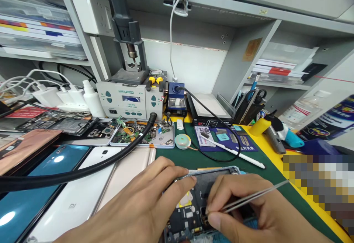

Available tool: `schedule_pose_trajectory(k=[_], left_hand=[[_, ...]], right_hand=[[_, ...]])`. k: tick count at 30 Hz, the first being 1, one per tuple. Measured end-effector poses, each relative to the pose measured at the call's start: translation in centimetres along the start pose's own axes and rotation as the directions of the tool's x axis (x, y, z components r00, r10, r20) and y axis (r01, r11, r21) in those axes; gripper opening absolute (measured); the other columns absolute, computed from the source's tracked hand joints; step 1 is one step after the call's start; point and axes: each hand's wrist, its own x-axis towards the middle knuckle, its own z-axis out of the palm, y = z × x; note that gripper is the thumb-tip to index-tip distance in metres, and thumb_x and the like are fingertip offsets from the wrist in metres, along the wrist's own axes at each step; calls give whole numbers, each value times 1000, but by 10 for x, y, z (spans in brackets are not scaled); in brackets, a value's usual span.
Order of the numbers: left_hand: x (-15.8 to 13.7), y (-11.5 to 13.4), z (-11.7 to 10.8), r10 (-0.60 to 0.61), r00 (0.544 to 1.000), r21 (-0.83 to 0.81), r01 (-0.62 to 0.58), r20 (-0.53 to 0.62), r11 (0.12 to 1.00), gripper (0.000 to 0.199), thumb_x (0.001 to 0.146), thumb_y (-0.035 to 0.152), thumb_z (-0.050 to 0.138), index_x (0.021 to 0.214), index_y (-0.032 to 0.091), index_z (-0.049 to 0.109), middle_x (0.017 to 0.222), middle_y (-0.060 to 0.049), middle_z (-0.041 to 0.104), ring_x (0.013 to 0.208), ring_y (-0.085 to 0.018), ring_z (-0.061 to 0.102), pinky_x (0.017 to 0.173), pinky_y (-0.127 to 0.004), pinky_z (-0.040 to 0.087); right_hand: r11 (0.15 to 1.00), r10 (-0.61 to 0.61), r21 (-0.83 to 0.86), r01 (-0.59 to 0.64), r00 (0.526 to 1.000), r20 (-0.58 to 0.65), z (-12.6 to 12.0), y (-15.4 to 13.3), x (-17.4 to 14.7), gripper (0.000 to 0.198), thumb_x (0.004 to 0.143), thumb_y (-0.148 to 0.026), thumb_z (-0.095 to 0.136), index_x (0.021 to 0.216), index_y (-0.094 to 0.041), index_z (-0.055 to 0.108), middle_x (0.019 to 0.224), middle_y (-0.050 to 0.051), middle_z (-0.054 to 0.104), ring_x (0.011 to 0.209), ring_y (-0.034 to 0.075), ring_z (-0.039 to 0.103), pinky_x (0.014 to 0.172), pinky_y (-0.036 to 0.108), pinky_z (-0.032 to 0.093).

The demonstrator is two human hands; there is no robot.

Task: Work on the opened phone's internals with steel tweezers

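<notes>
1. Can see smartphone [193,198], already opened, with inner parts [189,214] bare, over green mat [268,174].
2. With right hand [251,184], pinching tweezers [257,196] above; with left hand [149,195], touching smartphone's edge — cannot tell whether gripping.
3. Not yet covered — cannot tell the amount left.

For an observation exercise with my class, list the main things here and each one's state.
Pale-rimmed dark phone: open, inside exposed.
Slim silver metal tweezers: held in right hand.
Shallow white tray: uncovered, holding circuit parts.
White stick-shaped tool: lying down.
Glossy white phone: lying back-up.
Grey boxy station: upright, power unclear.
</notes>
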Motion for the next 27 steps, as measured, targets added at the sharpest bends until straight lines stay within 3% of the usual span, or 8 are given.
schedule_pose_trajectory(k=[5,12,17,21,27], left_hand=[[8,3,-3,-34,999,-54,32,-39,998,69,92,29,67,150,36,32,150,6,55,141,-17,46,117,-28,43],[7,6,-1,-36,998,-33,34,-48,999,64,92,30,68,146,36,35,145,5,59,136,-19,51,114,-30,45],[8,5,-1,-36,997,-21,34,-71,999,76,87,27,73,150,34,30,149,5,56,141,-17,46,118,-27,38],[7,6,-1,-41,996,-25,39,-85,999,67,92,35,68,149,34,33,148,5,58,140,-17,48,118,-25,39],[10,5,-5,-9,995,-18,7,-99,1000,71,88,34,73,147,34,34,144,3,61,135,-17,53,108,-23,48]], right_hand=[[997,-39,54,46,992,-116,-3,-17,11,16,77,-38,83,76,-24,75,61,-1,67,60,18,64,53,24,51],[998,-25,56,32,992,-121,-2,-19,12,18,77,-39,83,76,-24,75,59,-1,65,59,18,63,53,24,50],[1000,29,8,-29,1000,-11,-2,-6,4,12,84,-32,72,75,-24,71,68,1,71,63,19,64,51,25,45],[997,73,12,-74,996,60,-2,-2,3,15,88,-35,67,78,-24,70,72,2,71,67,20,62,54,26,42],[961,111,241,-140,985,129,-7,-1,7,26,87,-44,73,77,-22,64,71,-1,58,69,17,51,58,27,37]])
